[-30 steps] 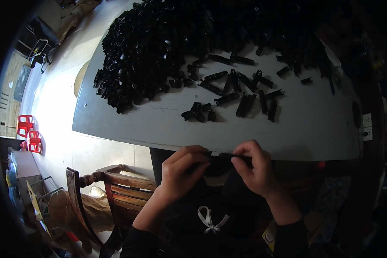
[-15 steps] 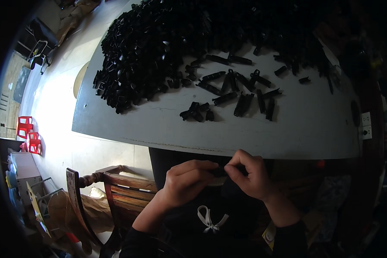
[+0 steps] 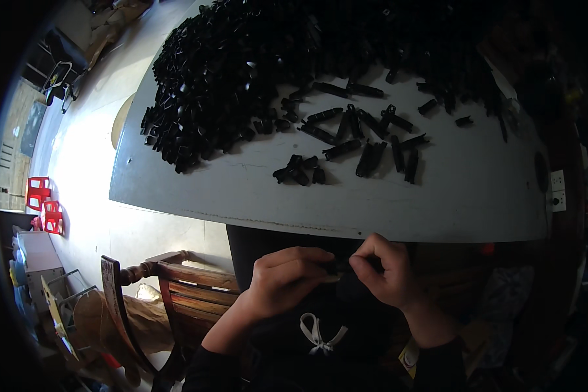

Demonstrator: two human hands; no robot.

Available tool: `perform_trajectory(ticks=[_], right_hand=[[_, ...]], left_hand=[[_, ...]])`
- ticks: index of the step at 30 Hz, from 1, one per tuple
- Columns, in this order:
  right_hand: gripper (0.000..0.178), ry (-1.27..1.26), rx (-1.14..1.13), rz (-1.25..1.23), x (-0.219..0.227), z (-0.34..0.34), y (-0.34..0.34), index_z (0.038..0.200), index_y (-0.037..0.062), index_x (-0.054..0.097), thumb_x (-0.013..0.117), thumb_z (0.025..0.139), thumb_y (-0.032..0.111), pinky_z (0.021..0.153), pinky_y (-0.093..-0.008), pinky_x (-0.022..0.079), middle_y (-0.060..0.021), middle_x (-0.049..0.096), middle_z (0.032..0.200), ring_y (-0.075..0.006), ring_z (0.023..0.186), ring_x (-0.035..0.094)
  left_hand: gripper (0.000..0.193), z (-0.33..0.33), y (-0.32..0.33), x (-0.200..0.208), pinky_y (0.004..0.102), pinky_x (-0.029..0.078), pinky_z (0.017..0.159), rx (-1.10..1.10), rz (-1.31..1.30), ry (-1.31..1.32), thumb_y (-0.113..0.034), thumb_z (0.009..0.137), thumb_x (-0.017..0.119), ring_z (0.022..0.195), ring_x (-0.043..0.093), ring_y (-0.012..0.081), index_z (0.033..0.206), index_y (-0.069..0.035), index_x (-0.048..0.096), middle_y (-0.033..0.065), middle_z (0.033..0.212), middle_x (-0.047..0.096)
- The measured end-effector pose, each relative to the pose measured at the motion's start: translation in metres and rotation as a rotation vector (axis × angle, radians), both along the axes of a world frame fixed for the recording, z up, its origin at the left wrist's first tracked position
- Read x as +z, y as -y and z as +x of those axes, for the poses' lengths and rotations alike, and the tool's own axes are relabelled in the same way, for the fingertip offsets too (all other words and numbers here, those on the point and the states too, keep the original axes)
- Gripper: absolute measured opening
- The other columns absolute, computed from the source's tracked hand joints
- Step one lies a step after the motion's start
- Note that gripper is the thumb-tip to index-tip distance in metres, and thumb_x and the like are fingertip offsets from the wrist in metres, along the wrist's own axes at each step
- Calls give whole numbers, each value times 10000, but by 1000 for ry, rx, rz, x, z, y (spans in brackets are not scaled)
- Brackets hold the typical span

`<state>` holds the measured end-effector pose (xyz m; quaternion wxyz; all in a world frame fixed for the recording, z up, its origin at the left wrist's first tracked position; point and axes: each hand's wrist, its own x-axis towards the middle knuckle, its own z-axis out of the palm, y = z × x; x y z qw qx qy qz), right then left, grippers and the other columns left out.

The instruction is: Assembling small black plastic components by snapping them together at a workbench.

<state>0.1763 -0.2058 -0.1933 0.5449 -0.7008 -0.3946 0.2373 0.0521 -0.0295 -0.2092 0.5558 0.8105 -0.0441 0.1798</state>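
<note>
My left hand [image 3: 287,277] is closed in a pinch just in front of the table edge, over my lap. A small black part [image 3: 336,266] shows faintly at its fingertips, hard to make out against dark clothing. Close beside it, my right hand [image 3: 387,269] has thumb and forefinger pressed together; whatever they hold is too dark to name. On the grey-white table [image 3: 242,189] lie several loose black tube-like plastic pieces [image 3: 343,150], with a small cluster of shorter black pieces [image 3: 298,170] nearer to me.
A large heap of black plastic parts [image 3: 209,85] covers the table's far left and back. A wooden chair [image 3: 199,294] stands at lower left, with a brown bag [image 3: 144,320] by it. Red stools [image 3: 52,217] are on the floor further left. A wall socket [image 3: 558,191] is at right.
My right hand has shifted slightly down and to the right, widening the gap between the two hands' fingertips. My left hand has turned a little. The pieces on the table stay put.
</note>
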Motion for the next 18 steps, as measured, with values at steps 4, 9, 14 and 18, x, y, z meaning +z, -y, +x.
perform_trajectory(ticks=[4,9,14,18], right_hand=[[132,64,117,0,-11,-22,-4,796,57,565,692,791,91,573,-288,462,-91,602,711,-230,631,619],[115,183,61,194,-24,-45,-19,866,41,567,664,808,61,548,-320,455,-107,582,730,-259,624,595],[289,-658,89,66,-38,-23,-6,1205,20,505,543,927,88,699,-262,494,-67,614,918,-137,819,611],[293,-632,-101,218,-20,18,-2,1148,20,493,548,862,44,855,-298,456,-53,577,935,-139,894,563]], left_hand=[[453,4,21,-1,402,406,1003,-117,-806,-82,-375,965,491,1154,547,296,1129,45,524,259,1220,556],[481,14,28,-4,384,451,958,-248,-729,-38,-376,990,391,1136,580,323,1106,35,611,220,1207,596],[308,33,6,-15,340,486,766,169,-205,27,-265,936,509,897,624,264,1069,-6,611,155,1053,611],[232,63,-7,-17,344,482,612,413,407,-101,-143,832,627,745,597,242,1041,-44,603,86,869,570]])
